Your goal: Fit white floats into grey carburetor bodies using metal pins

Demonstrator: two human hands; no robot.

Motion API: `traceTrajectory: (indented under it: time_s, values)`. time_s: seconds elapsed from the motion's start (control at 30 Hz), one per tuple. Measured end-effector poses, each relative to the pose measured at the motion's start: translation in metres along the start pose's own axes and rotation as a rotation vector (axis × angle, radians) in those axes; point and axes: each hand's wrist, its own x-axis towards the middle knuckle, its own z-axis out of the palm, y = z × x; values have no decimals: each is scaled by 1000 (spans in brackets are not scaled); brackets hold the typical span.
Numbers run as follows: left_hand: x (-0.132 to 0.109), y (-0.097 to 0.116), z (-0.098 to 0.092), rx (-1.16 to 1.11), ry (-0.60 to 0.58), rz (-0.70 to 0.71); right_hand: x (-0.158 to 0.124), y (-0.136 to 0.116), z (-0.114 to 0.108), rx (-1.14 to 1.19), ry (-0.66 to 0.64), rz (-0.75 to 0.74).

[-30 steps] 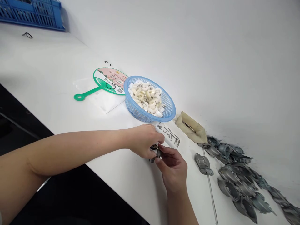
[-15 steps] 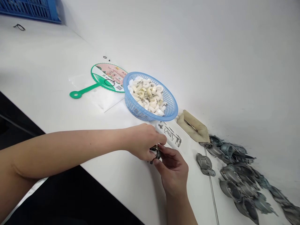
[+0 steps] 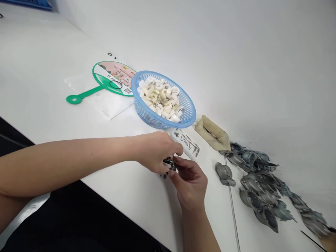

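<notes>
The left forearm (image 3: 78, 159) reached in almost level from the left edge, passing below a green-handled fan (image 3: 119, 75) that lay on the bench (image 3: 39, 80). The left hand (image 3: 157, 151), knuckles up and fingers bent down, pinched a small dark metal part (image 3: 172, 166) just this side of a blue plastic basket (image 3: 147, 113). The right hand (image 3: 193, 183), its forearm rising steeply from the bottom edge, gripped the part's other side between thumb and curled fingers. Farther right lay piled grey metal castings (image 3: 265, 190).

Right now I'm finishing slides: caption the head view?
Left hand and right hand hold a dark part near a blue basket of pale pieces.
</notes>
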Motion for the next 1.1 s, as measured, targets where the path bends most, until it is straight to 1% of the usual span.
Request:
traceTrajectory:
  time_s: [0.13,0.37,0.5,0.67,0.83,0.97,1.1]
  values:
    - [0,0,-1,-14,-23,-6,0,-1,-1,-28,-8,-12]
    - [-1,1,-3,-5,-39,20,-2,-4,0,-141,-8,-53]
    - [-1,2,-5,-11,-38,41,-3,-8,2,-174,-17,-53]
    - [-2,1,-4,-7,-42,22,-5,-9,3,-189,-44,-69]
    - [-4,0,-4,-32,-45,9,-7,-10,4,-267,1,-50]
    - [-4,0,-6,-35,-68,16,-7,-12,6,-274,26,-32]
    - [-4,0,-5,-25,-58,36,-7,-13,8,-273,47,-22]
